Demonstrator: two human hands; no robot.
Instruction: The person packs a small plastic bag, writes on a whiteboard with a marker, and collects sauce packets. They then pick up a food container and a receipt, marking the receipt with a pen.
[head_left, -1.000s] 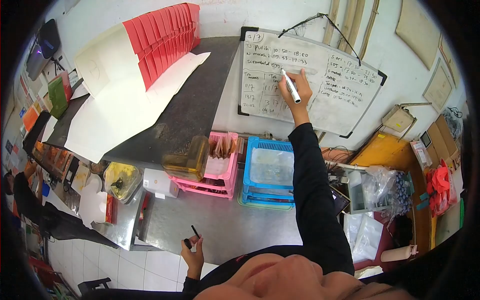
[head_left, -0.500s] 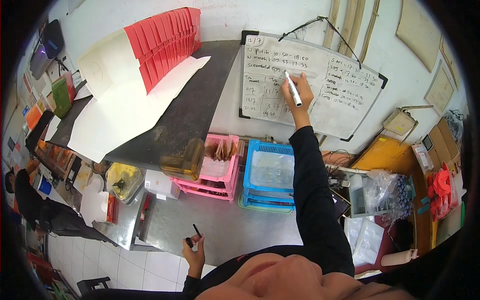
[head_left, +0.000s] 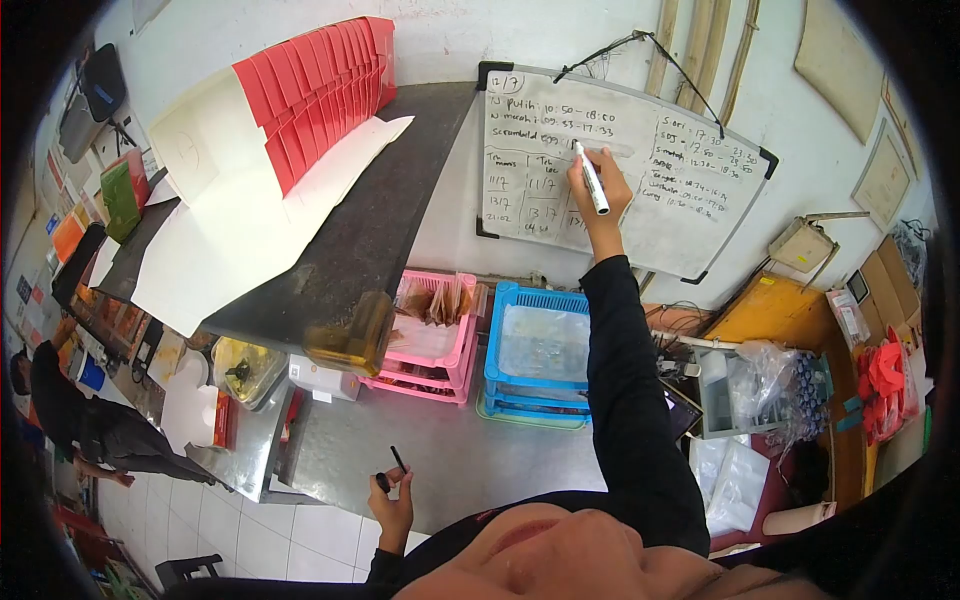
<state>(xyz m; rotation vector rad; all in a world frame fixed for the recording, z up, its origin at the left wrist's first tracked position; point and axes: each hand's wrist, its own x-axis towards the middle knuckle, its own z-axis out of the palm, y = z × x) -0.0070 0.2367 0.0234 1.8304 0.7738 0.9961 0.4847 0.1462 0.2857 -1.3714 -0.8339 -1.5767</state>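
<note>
My right hand [head_left: 602, 195] is closed around a white whiteboard marker [head_left: 592, 185]. The marker's tip meets or nearly meets the whiteboard [head_left: 690, 235], at the end of the third handwritten line, where a digit or two stand. Handwritten times and dates fill much of the board, which hangs tilted on the wall. Low in the view, my left hand [head_left: 393, 508] is held near the steel table's edge. Between its fingers is a slim black stick [head_left: 398, 459], and a small dark rounded piece [head_left: 383, 482] shows beside it; I cannot make out their kind.
Pink baskets [head_left: 462, 350] with brown packets and blue baskets [head_left: 495, 370] stand on the steel table [head_left: 350, 440] below the board. A dark shelf [head_left: 400, 190] with white card and red folded card juts out at left. A co-worker [head_left: 70, 400] in dark clothes stands far left.
My right hand and the marker have shifted slightly right, and new strokes show after the third line's words. At far left, the co-worker's lower arm has swung outward. My left hand stays nearly still.
</note>
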